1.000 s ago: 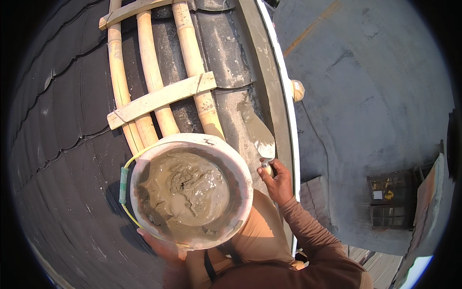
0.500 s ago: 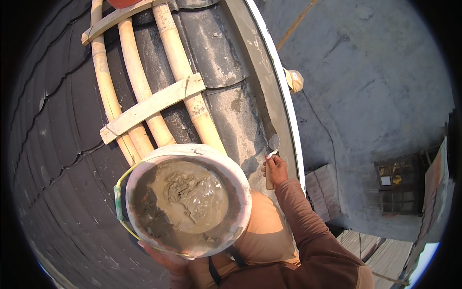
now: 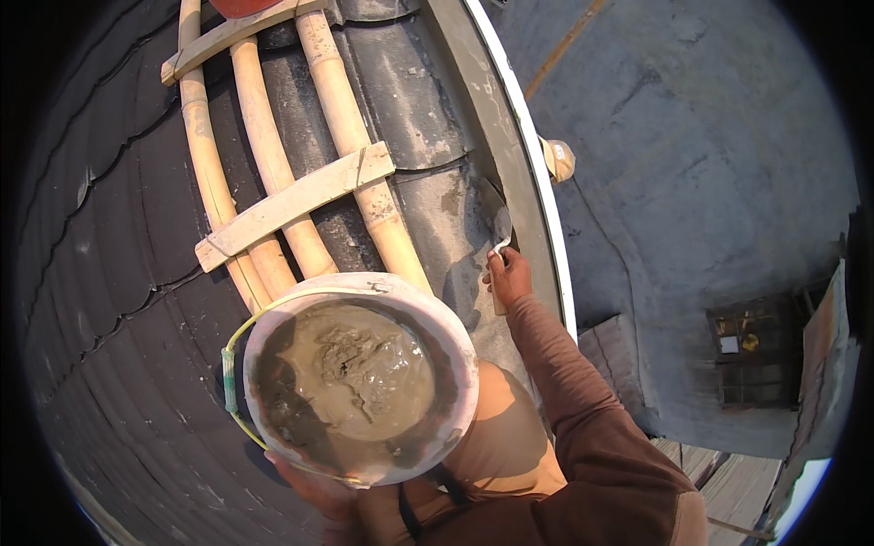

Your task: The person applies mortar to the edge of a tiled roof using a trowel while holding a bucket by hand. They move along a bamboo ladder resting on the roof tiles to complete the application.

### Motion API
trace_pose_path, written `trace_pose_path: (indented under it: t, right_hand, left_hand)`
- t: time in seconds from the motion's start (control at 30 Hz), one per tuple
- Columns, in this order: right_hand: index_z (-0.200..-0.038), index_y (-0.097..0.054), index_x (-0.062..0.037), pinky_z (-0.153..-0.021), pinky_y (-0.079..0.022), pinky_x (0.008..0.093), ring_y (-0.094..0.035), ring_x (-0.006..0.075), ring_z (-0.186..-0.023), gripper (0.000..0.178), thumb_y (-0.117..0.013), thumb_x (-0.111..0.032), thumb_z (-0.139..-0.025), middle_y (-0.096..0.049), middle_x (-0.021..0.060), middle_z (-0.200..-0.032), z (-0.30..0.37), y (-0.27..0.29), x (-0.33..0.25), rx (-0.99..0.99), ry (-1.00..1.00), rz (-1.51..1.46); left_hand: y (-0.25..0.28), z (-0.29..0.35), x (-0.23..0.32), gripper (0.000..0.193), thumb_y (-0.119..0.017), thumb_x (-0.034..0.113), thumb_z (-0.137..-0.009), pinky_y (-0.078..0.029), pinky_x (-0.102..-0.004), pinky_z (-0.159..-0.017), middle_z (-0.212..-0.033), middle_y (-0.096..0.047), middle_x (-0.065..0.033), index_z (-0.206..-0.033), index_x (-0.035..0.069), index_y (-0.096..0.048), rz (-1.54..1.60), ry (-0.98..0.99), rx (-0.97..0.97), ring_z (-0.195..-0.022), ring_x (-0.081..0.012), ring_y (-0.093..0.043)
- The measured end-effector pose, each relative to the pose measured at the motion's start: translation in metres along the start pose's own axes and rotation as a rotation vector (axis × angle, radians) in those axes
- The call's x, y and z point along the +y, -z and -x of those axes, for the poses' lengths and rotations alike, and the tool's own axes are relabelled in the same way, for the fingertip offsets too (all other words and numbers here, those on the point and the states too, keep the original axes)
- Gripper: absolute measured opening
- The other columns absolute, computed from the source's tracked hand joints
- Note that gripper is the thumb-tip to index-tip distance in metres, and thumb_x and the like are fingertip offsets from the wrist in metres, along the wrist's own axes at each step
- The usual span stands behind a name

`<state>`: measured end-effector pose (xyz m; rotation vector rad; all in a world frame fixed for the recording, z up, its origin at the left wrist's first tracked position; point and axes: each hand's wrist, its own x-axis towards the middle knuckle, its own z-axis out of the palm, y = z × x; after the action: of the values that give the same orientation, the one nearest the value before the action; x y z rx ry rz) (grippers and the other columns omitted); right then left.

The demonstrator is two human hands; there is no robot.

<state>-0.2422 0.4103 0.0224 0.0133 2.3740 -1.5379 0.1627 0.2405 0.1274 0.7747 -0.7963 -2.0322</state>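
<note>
My right hand (image 3: 512,273) is closed round the handle of a small trowel (image 3: 503,221). The trowel's blade points away from me, against the inner face of a grey mortar-coated ledge (image 3: 526,205). Near my lap a round pale bucket (image 3: 462,346) is tilted, its opening toward me. Wet grey-brown mortar (image 3: 369,373) fills much of it. My left hand (image 3: 314,482) holds the bucket low at its near left side, some fingers hidden beneath it. A yellow wire handle with a green grip (image 3: 229,382) hangs along the bucket's left side.
A bamboo ladder (image 3: 341,118) with wooden crosspieces lies on dark roof tiles (image 3: 118,227). Part of a red container (image 3: 241,7) shows at its far end. Beyond the ledge's white edge are a person's tan cap (image 3: 560,160) and a grey wall (image 3: 692,182).
My right hand and the trowel have moved away from me and slightly left along the ledge. The bucket stays held by my left hand; the view has shifted slightly.
</note>
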Motion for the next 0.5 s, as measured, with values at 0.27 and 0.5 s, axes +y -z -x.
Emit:
trace_pose_path:
  t: [0.27,0.5]
  right_hand:
    - [-0.112,-0.063,0.0086,-0.051,-0.051,0.0323,-0.069,0.0193,-0.061,0.039,-0.064,-0.027,-0.097,-0.068,0.0151,-0.079,0.007,0.01,-0.037,0.122,0.252,0.059]
    - [-0.107,-0.063,0.0053,-0.049,-0.049,0.0285,-0.064,0.0146,-0.061,0.031,-0.061,-0.025,-0.098,-0.064,0.0081,-0.081,0.021,0.001,-0.005,0.066,-0.037,0.084]
  left_hand:
    - [-0.022,0.001,0.007,0.073,-0.029,0.056,-0.105,-0.02,-0.0438,-0.12,-0.161,-0.023,-0.0111,-0.157,0.006,-0.019,0.183,0.105,0.009,-0.146,-0.0266,-0.024]
    - [-0.021,-0.001,0.006,0.072,-0.03,0.055,-0.105,-0.019,-0.0445,-0.121,-0.162,-0.021,-0.0116,-0.158,0.008,-0.018,0.179,0.098,-0.027,-0.146,-0.0272,-0.024]
